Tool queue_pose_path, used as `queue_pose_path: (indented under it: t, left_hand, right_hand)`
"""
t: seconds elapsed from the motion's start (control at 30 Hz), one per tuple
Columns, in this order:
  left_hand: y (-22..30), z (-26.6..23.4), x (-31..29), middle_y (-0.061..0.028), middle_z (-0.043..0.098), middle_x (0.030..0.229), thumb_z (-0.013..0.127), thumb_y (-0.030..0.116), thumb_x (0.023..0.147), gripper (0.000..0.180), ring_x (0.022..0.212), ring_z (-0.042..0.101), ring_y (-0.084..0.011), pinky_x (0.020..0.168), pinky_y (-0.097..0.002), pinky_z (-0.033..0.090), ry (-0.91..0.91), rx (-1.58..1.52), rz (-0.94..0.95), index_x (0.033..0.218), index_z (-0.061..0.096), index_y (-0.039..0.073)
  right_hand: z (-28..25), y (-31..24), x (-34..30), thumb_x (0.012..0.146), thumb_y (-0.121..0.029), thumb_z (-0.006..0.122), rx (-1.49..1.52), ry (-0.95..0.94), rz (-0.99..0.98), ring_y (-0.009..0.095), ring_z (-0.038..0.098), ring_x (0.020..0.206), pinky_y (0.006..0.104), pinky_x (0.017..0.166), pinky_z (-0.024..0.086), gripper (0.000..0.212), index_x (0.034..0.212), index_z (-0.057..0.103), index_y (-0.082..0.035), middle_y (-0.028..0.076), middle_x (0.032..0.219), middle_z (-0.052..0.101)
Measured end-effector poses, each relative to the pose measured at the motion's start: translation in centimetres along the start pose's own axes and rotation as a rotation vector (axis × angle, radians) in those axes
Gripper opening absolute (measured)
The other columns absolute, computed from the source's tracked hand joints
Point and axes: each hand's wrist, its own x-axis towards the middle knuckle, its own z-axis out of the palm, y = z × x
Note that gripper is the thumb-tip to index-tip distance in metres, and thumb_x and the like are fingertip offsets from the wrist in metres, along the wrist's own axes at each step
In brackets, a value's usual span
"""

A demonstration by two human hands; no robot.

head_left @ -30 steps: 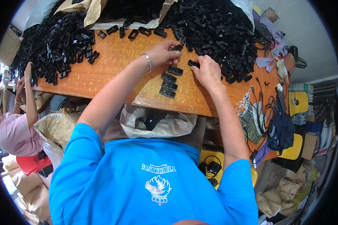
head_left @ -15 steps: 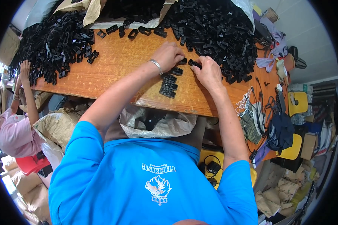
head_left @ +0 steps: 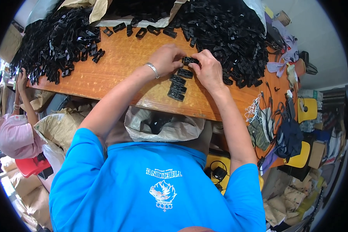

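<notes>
Between my hands is a small black plastic piece (head_left: 190, 60), rectangular and with openings in it. My right hand (head_left: 209, 71) pinches its right end between thumb and fingers. At the opposite end the closed fingertips of my left hand (head_left: 167, 60) grip it; a silver bracelet is on that wrist. Just below, another black piece (head_left: 185, 73) lies on the wooden table (head_left: 120, 77). From there several similar pieces (head_left: 178, 88) run in a stepped column toward the near edge.
Heaps of black parts lie at left (head_left: 54, 46) and right (head_left: 228, 34). An open paper sack (head_left: 100, 11) of parts stands at the back. A lined sack (head_left: 162, 133) hangs open below the edge. Cables (head_left: 272, 120) lie at right. A person in pink (head_left: 19, 131) sits at left.
My right hand has moved left and brought its black piece to my left hand's. The two pieces, apart before, now look like one between my fingers. My left hand has shifted slightly left.
</notes>
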Motion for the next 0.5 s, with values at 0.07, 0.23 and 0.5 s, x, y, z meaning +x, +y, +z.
queue_pose_path:
  t: [0.07, 0.23, 0.5]
  left_hand:
    - [-0.1, 0.3, 0.1, -0.0139, 0.070, 0.110, 0.083, 0.015, 0.091, 0.034, 0.103, 0.070, -0.0287, 0.091, -0.0392, 0.058, 0.006, 0.028, -0.002, 0.124, 0.076, 0.006]
    - [-0.4, 0.6, 0.1, -0.0136, 0.070, 0.108, 0.083, 0.016, 0.091, 0.031, 0.103, 0.069, -0.0303, 0.091, -0.0402, 0.057, 0.046, 0.070, 0.012, 0.119, 0.077, 0.005]
    - [0.5, -0.1, 1.1, -0.0152, 0.071, 0.106, 0.073, 0.036, 0.100, 0.029, 0.105, 0.064, -0.0364, 0.094, -0.0453, 0.053, -0.007, 0.212, -0.079, 0.106, 0.079, 0.008]
  right_hand:
    - [0.3, 0.3, 0.3, 0.086, -0.010, 0.086, 0.002, -0.002, -0.018, 0.035, 0.074, 0.093, 0.0438, 0.081, 0.062, 0.023, 0.109, 0.080, -0.006, 0.013, 0.105, 0.071]
    - [0.6, 0.4, 0.5, 0.085, -0.010, 0.086, -0.040, -0.029, -0.048, 0.035, 0.074, 0.092, 0.0443, 0.081, 0.062, 0.025, 0.109, 0.080, -0.006, 0.012, 0.102, 0.069]
    - [1.4, 0.9, -0.4, 0.086, -0.011, 0.084, -0.053, 0.030, -0.137, 0.033, 0.071, 0.099, 0.0446, 0.081, 0.060, 0.027, 0.113, 0.080, -0.007, 0.012, 0.100, 0.068]
